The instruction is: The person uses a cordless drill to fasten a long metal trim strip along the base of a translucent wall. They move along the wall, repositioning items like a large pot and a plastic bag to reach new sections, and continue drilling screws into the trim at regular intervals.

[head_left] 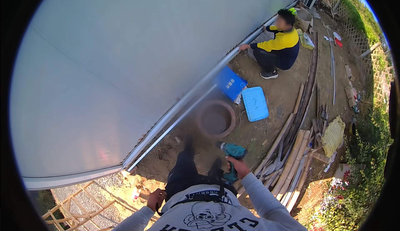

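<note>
Gripping the handle of a teal power drill (234, 149), the right hand (238, 167) is clamped around the grip in front of the body. The drill is located above the soil, with its chuck end directed toward the left. The left hand (156, 198) is positioned at hip level, just beside the dark trousers (183, 168); its fingers are curled, and whether it holds anything cannot be determined. Both hands are well apart. At lower left, a wooden lattice frame (62, 204) sits over gravel.

Beyond the drill, a round clay pot (233, 119) stands with its mouth facing upward. Left of the pot, a narrow pale strip (160, 139) runs near the base of a large light-coloured wall panel (112, 72). On the right, long poles (295, 156) lie piled, with a yellow sack (333, 136) beside them.

Past the pot, a light-blue tray (255, 104) lies next to a blue package (230, 83). Farther out, a co-worker (283, 43) squats, one hand at the panel's lower edge. A lattice fence (381, 74) borders the far right.
</note>
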`<action>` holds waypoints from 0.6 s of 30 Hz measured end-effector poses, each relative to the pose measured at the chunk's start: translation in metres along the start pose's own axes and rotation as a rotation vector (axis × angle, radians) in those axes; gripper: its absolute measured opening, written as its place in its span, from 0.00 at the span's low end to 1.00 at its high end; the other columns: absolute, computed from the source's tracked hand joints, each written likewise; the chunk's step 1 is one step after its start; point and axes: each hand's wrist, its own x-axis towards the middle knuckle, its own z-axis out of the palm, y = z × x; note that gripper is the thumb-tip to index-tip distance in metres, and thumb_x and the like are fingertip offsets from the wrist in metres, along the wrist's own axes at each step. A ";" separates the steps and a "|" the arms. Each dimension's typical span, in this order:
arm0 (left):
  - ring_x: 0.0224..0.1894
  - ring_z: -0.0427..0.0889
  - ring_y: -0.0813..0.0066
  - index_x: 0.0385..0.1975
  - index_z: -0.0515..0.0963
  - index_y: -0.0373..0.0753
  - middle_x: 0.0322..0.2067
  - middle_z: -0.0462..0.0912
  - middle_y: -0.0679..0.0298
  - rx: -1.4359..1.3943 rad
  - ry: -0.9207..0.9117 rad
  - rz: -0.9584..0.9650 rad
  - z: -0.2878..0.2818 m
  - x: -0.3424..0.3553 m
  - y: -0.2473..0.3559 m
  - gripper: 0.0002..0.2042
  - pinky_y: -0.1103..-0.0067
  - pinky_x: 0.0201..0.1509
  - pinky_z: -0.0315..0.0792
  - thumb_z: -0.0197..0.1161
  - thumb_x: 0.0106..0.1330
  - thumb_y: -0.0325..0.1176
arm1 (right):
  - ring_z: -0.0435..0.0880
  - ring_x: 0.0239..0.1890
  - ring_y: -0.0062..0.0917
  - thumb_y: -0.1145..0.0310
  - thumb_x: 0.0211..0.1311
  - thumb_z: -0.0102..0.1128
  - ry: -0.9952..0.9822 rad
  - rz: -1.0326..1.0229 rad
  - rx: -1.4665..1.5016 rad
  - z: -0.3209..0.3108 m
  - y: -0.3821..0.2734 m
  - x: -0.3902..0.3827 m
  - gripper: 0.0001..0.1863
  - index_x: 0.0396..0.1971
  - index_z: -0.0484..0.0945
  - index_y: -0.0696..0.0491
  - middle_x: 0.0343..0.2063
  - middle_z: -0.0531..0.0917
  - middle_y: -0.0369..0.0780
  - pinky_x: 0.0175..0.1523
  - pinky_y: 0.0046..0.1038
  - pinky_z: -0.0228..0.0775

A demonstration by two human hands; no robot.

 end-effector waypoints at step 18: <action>0.52 0.83 0.73 0.59 0.76 0.41 0.49 0.83 0.66 -1.266 -0.139 -0.244 0.017 0.530 0.017 0.18 0.74 0.55 0.79 0.54 0.82 0.48 | 0.87 0.50 0.25 0.66 0.64 0.76 -0.111 -0.409 -0.151 0.175 0.087 0.286 0.20 0.53 0.83 0.56 0.49 0.88 0.42 0.54 0.29 0.79</action>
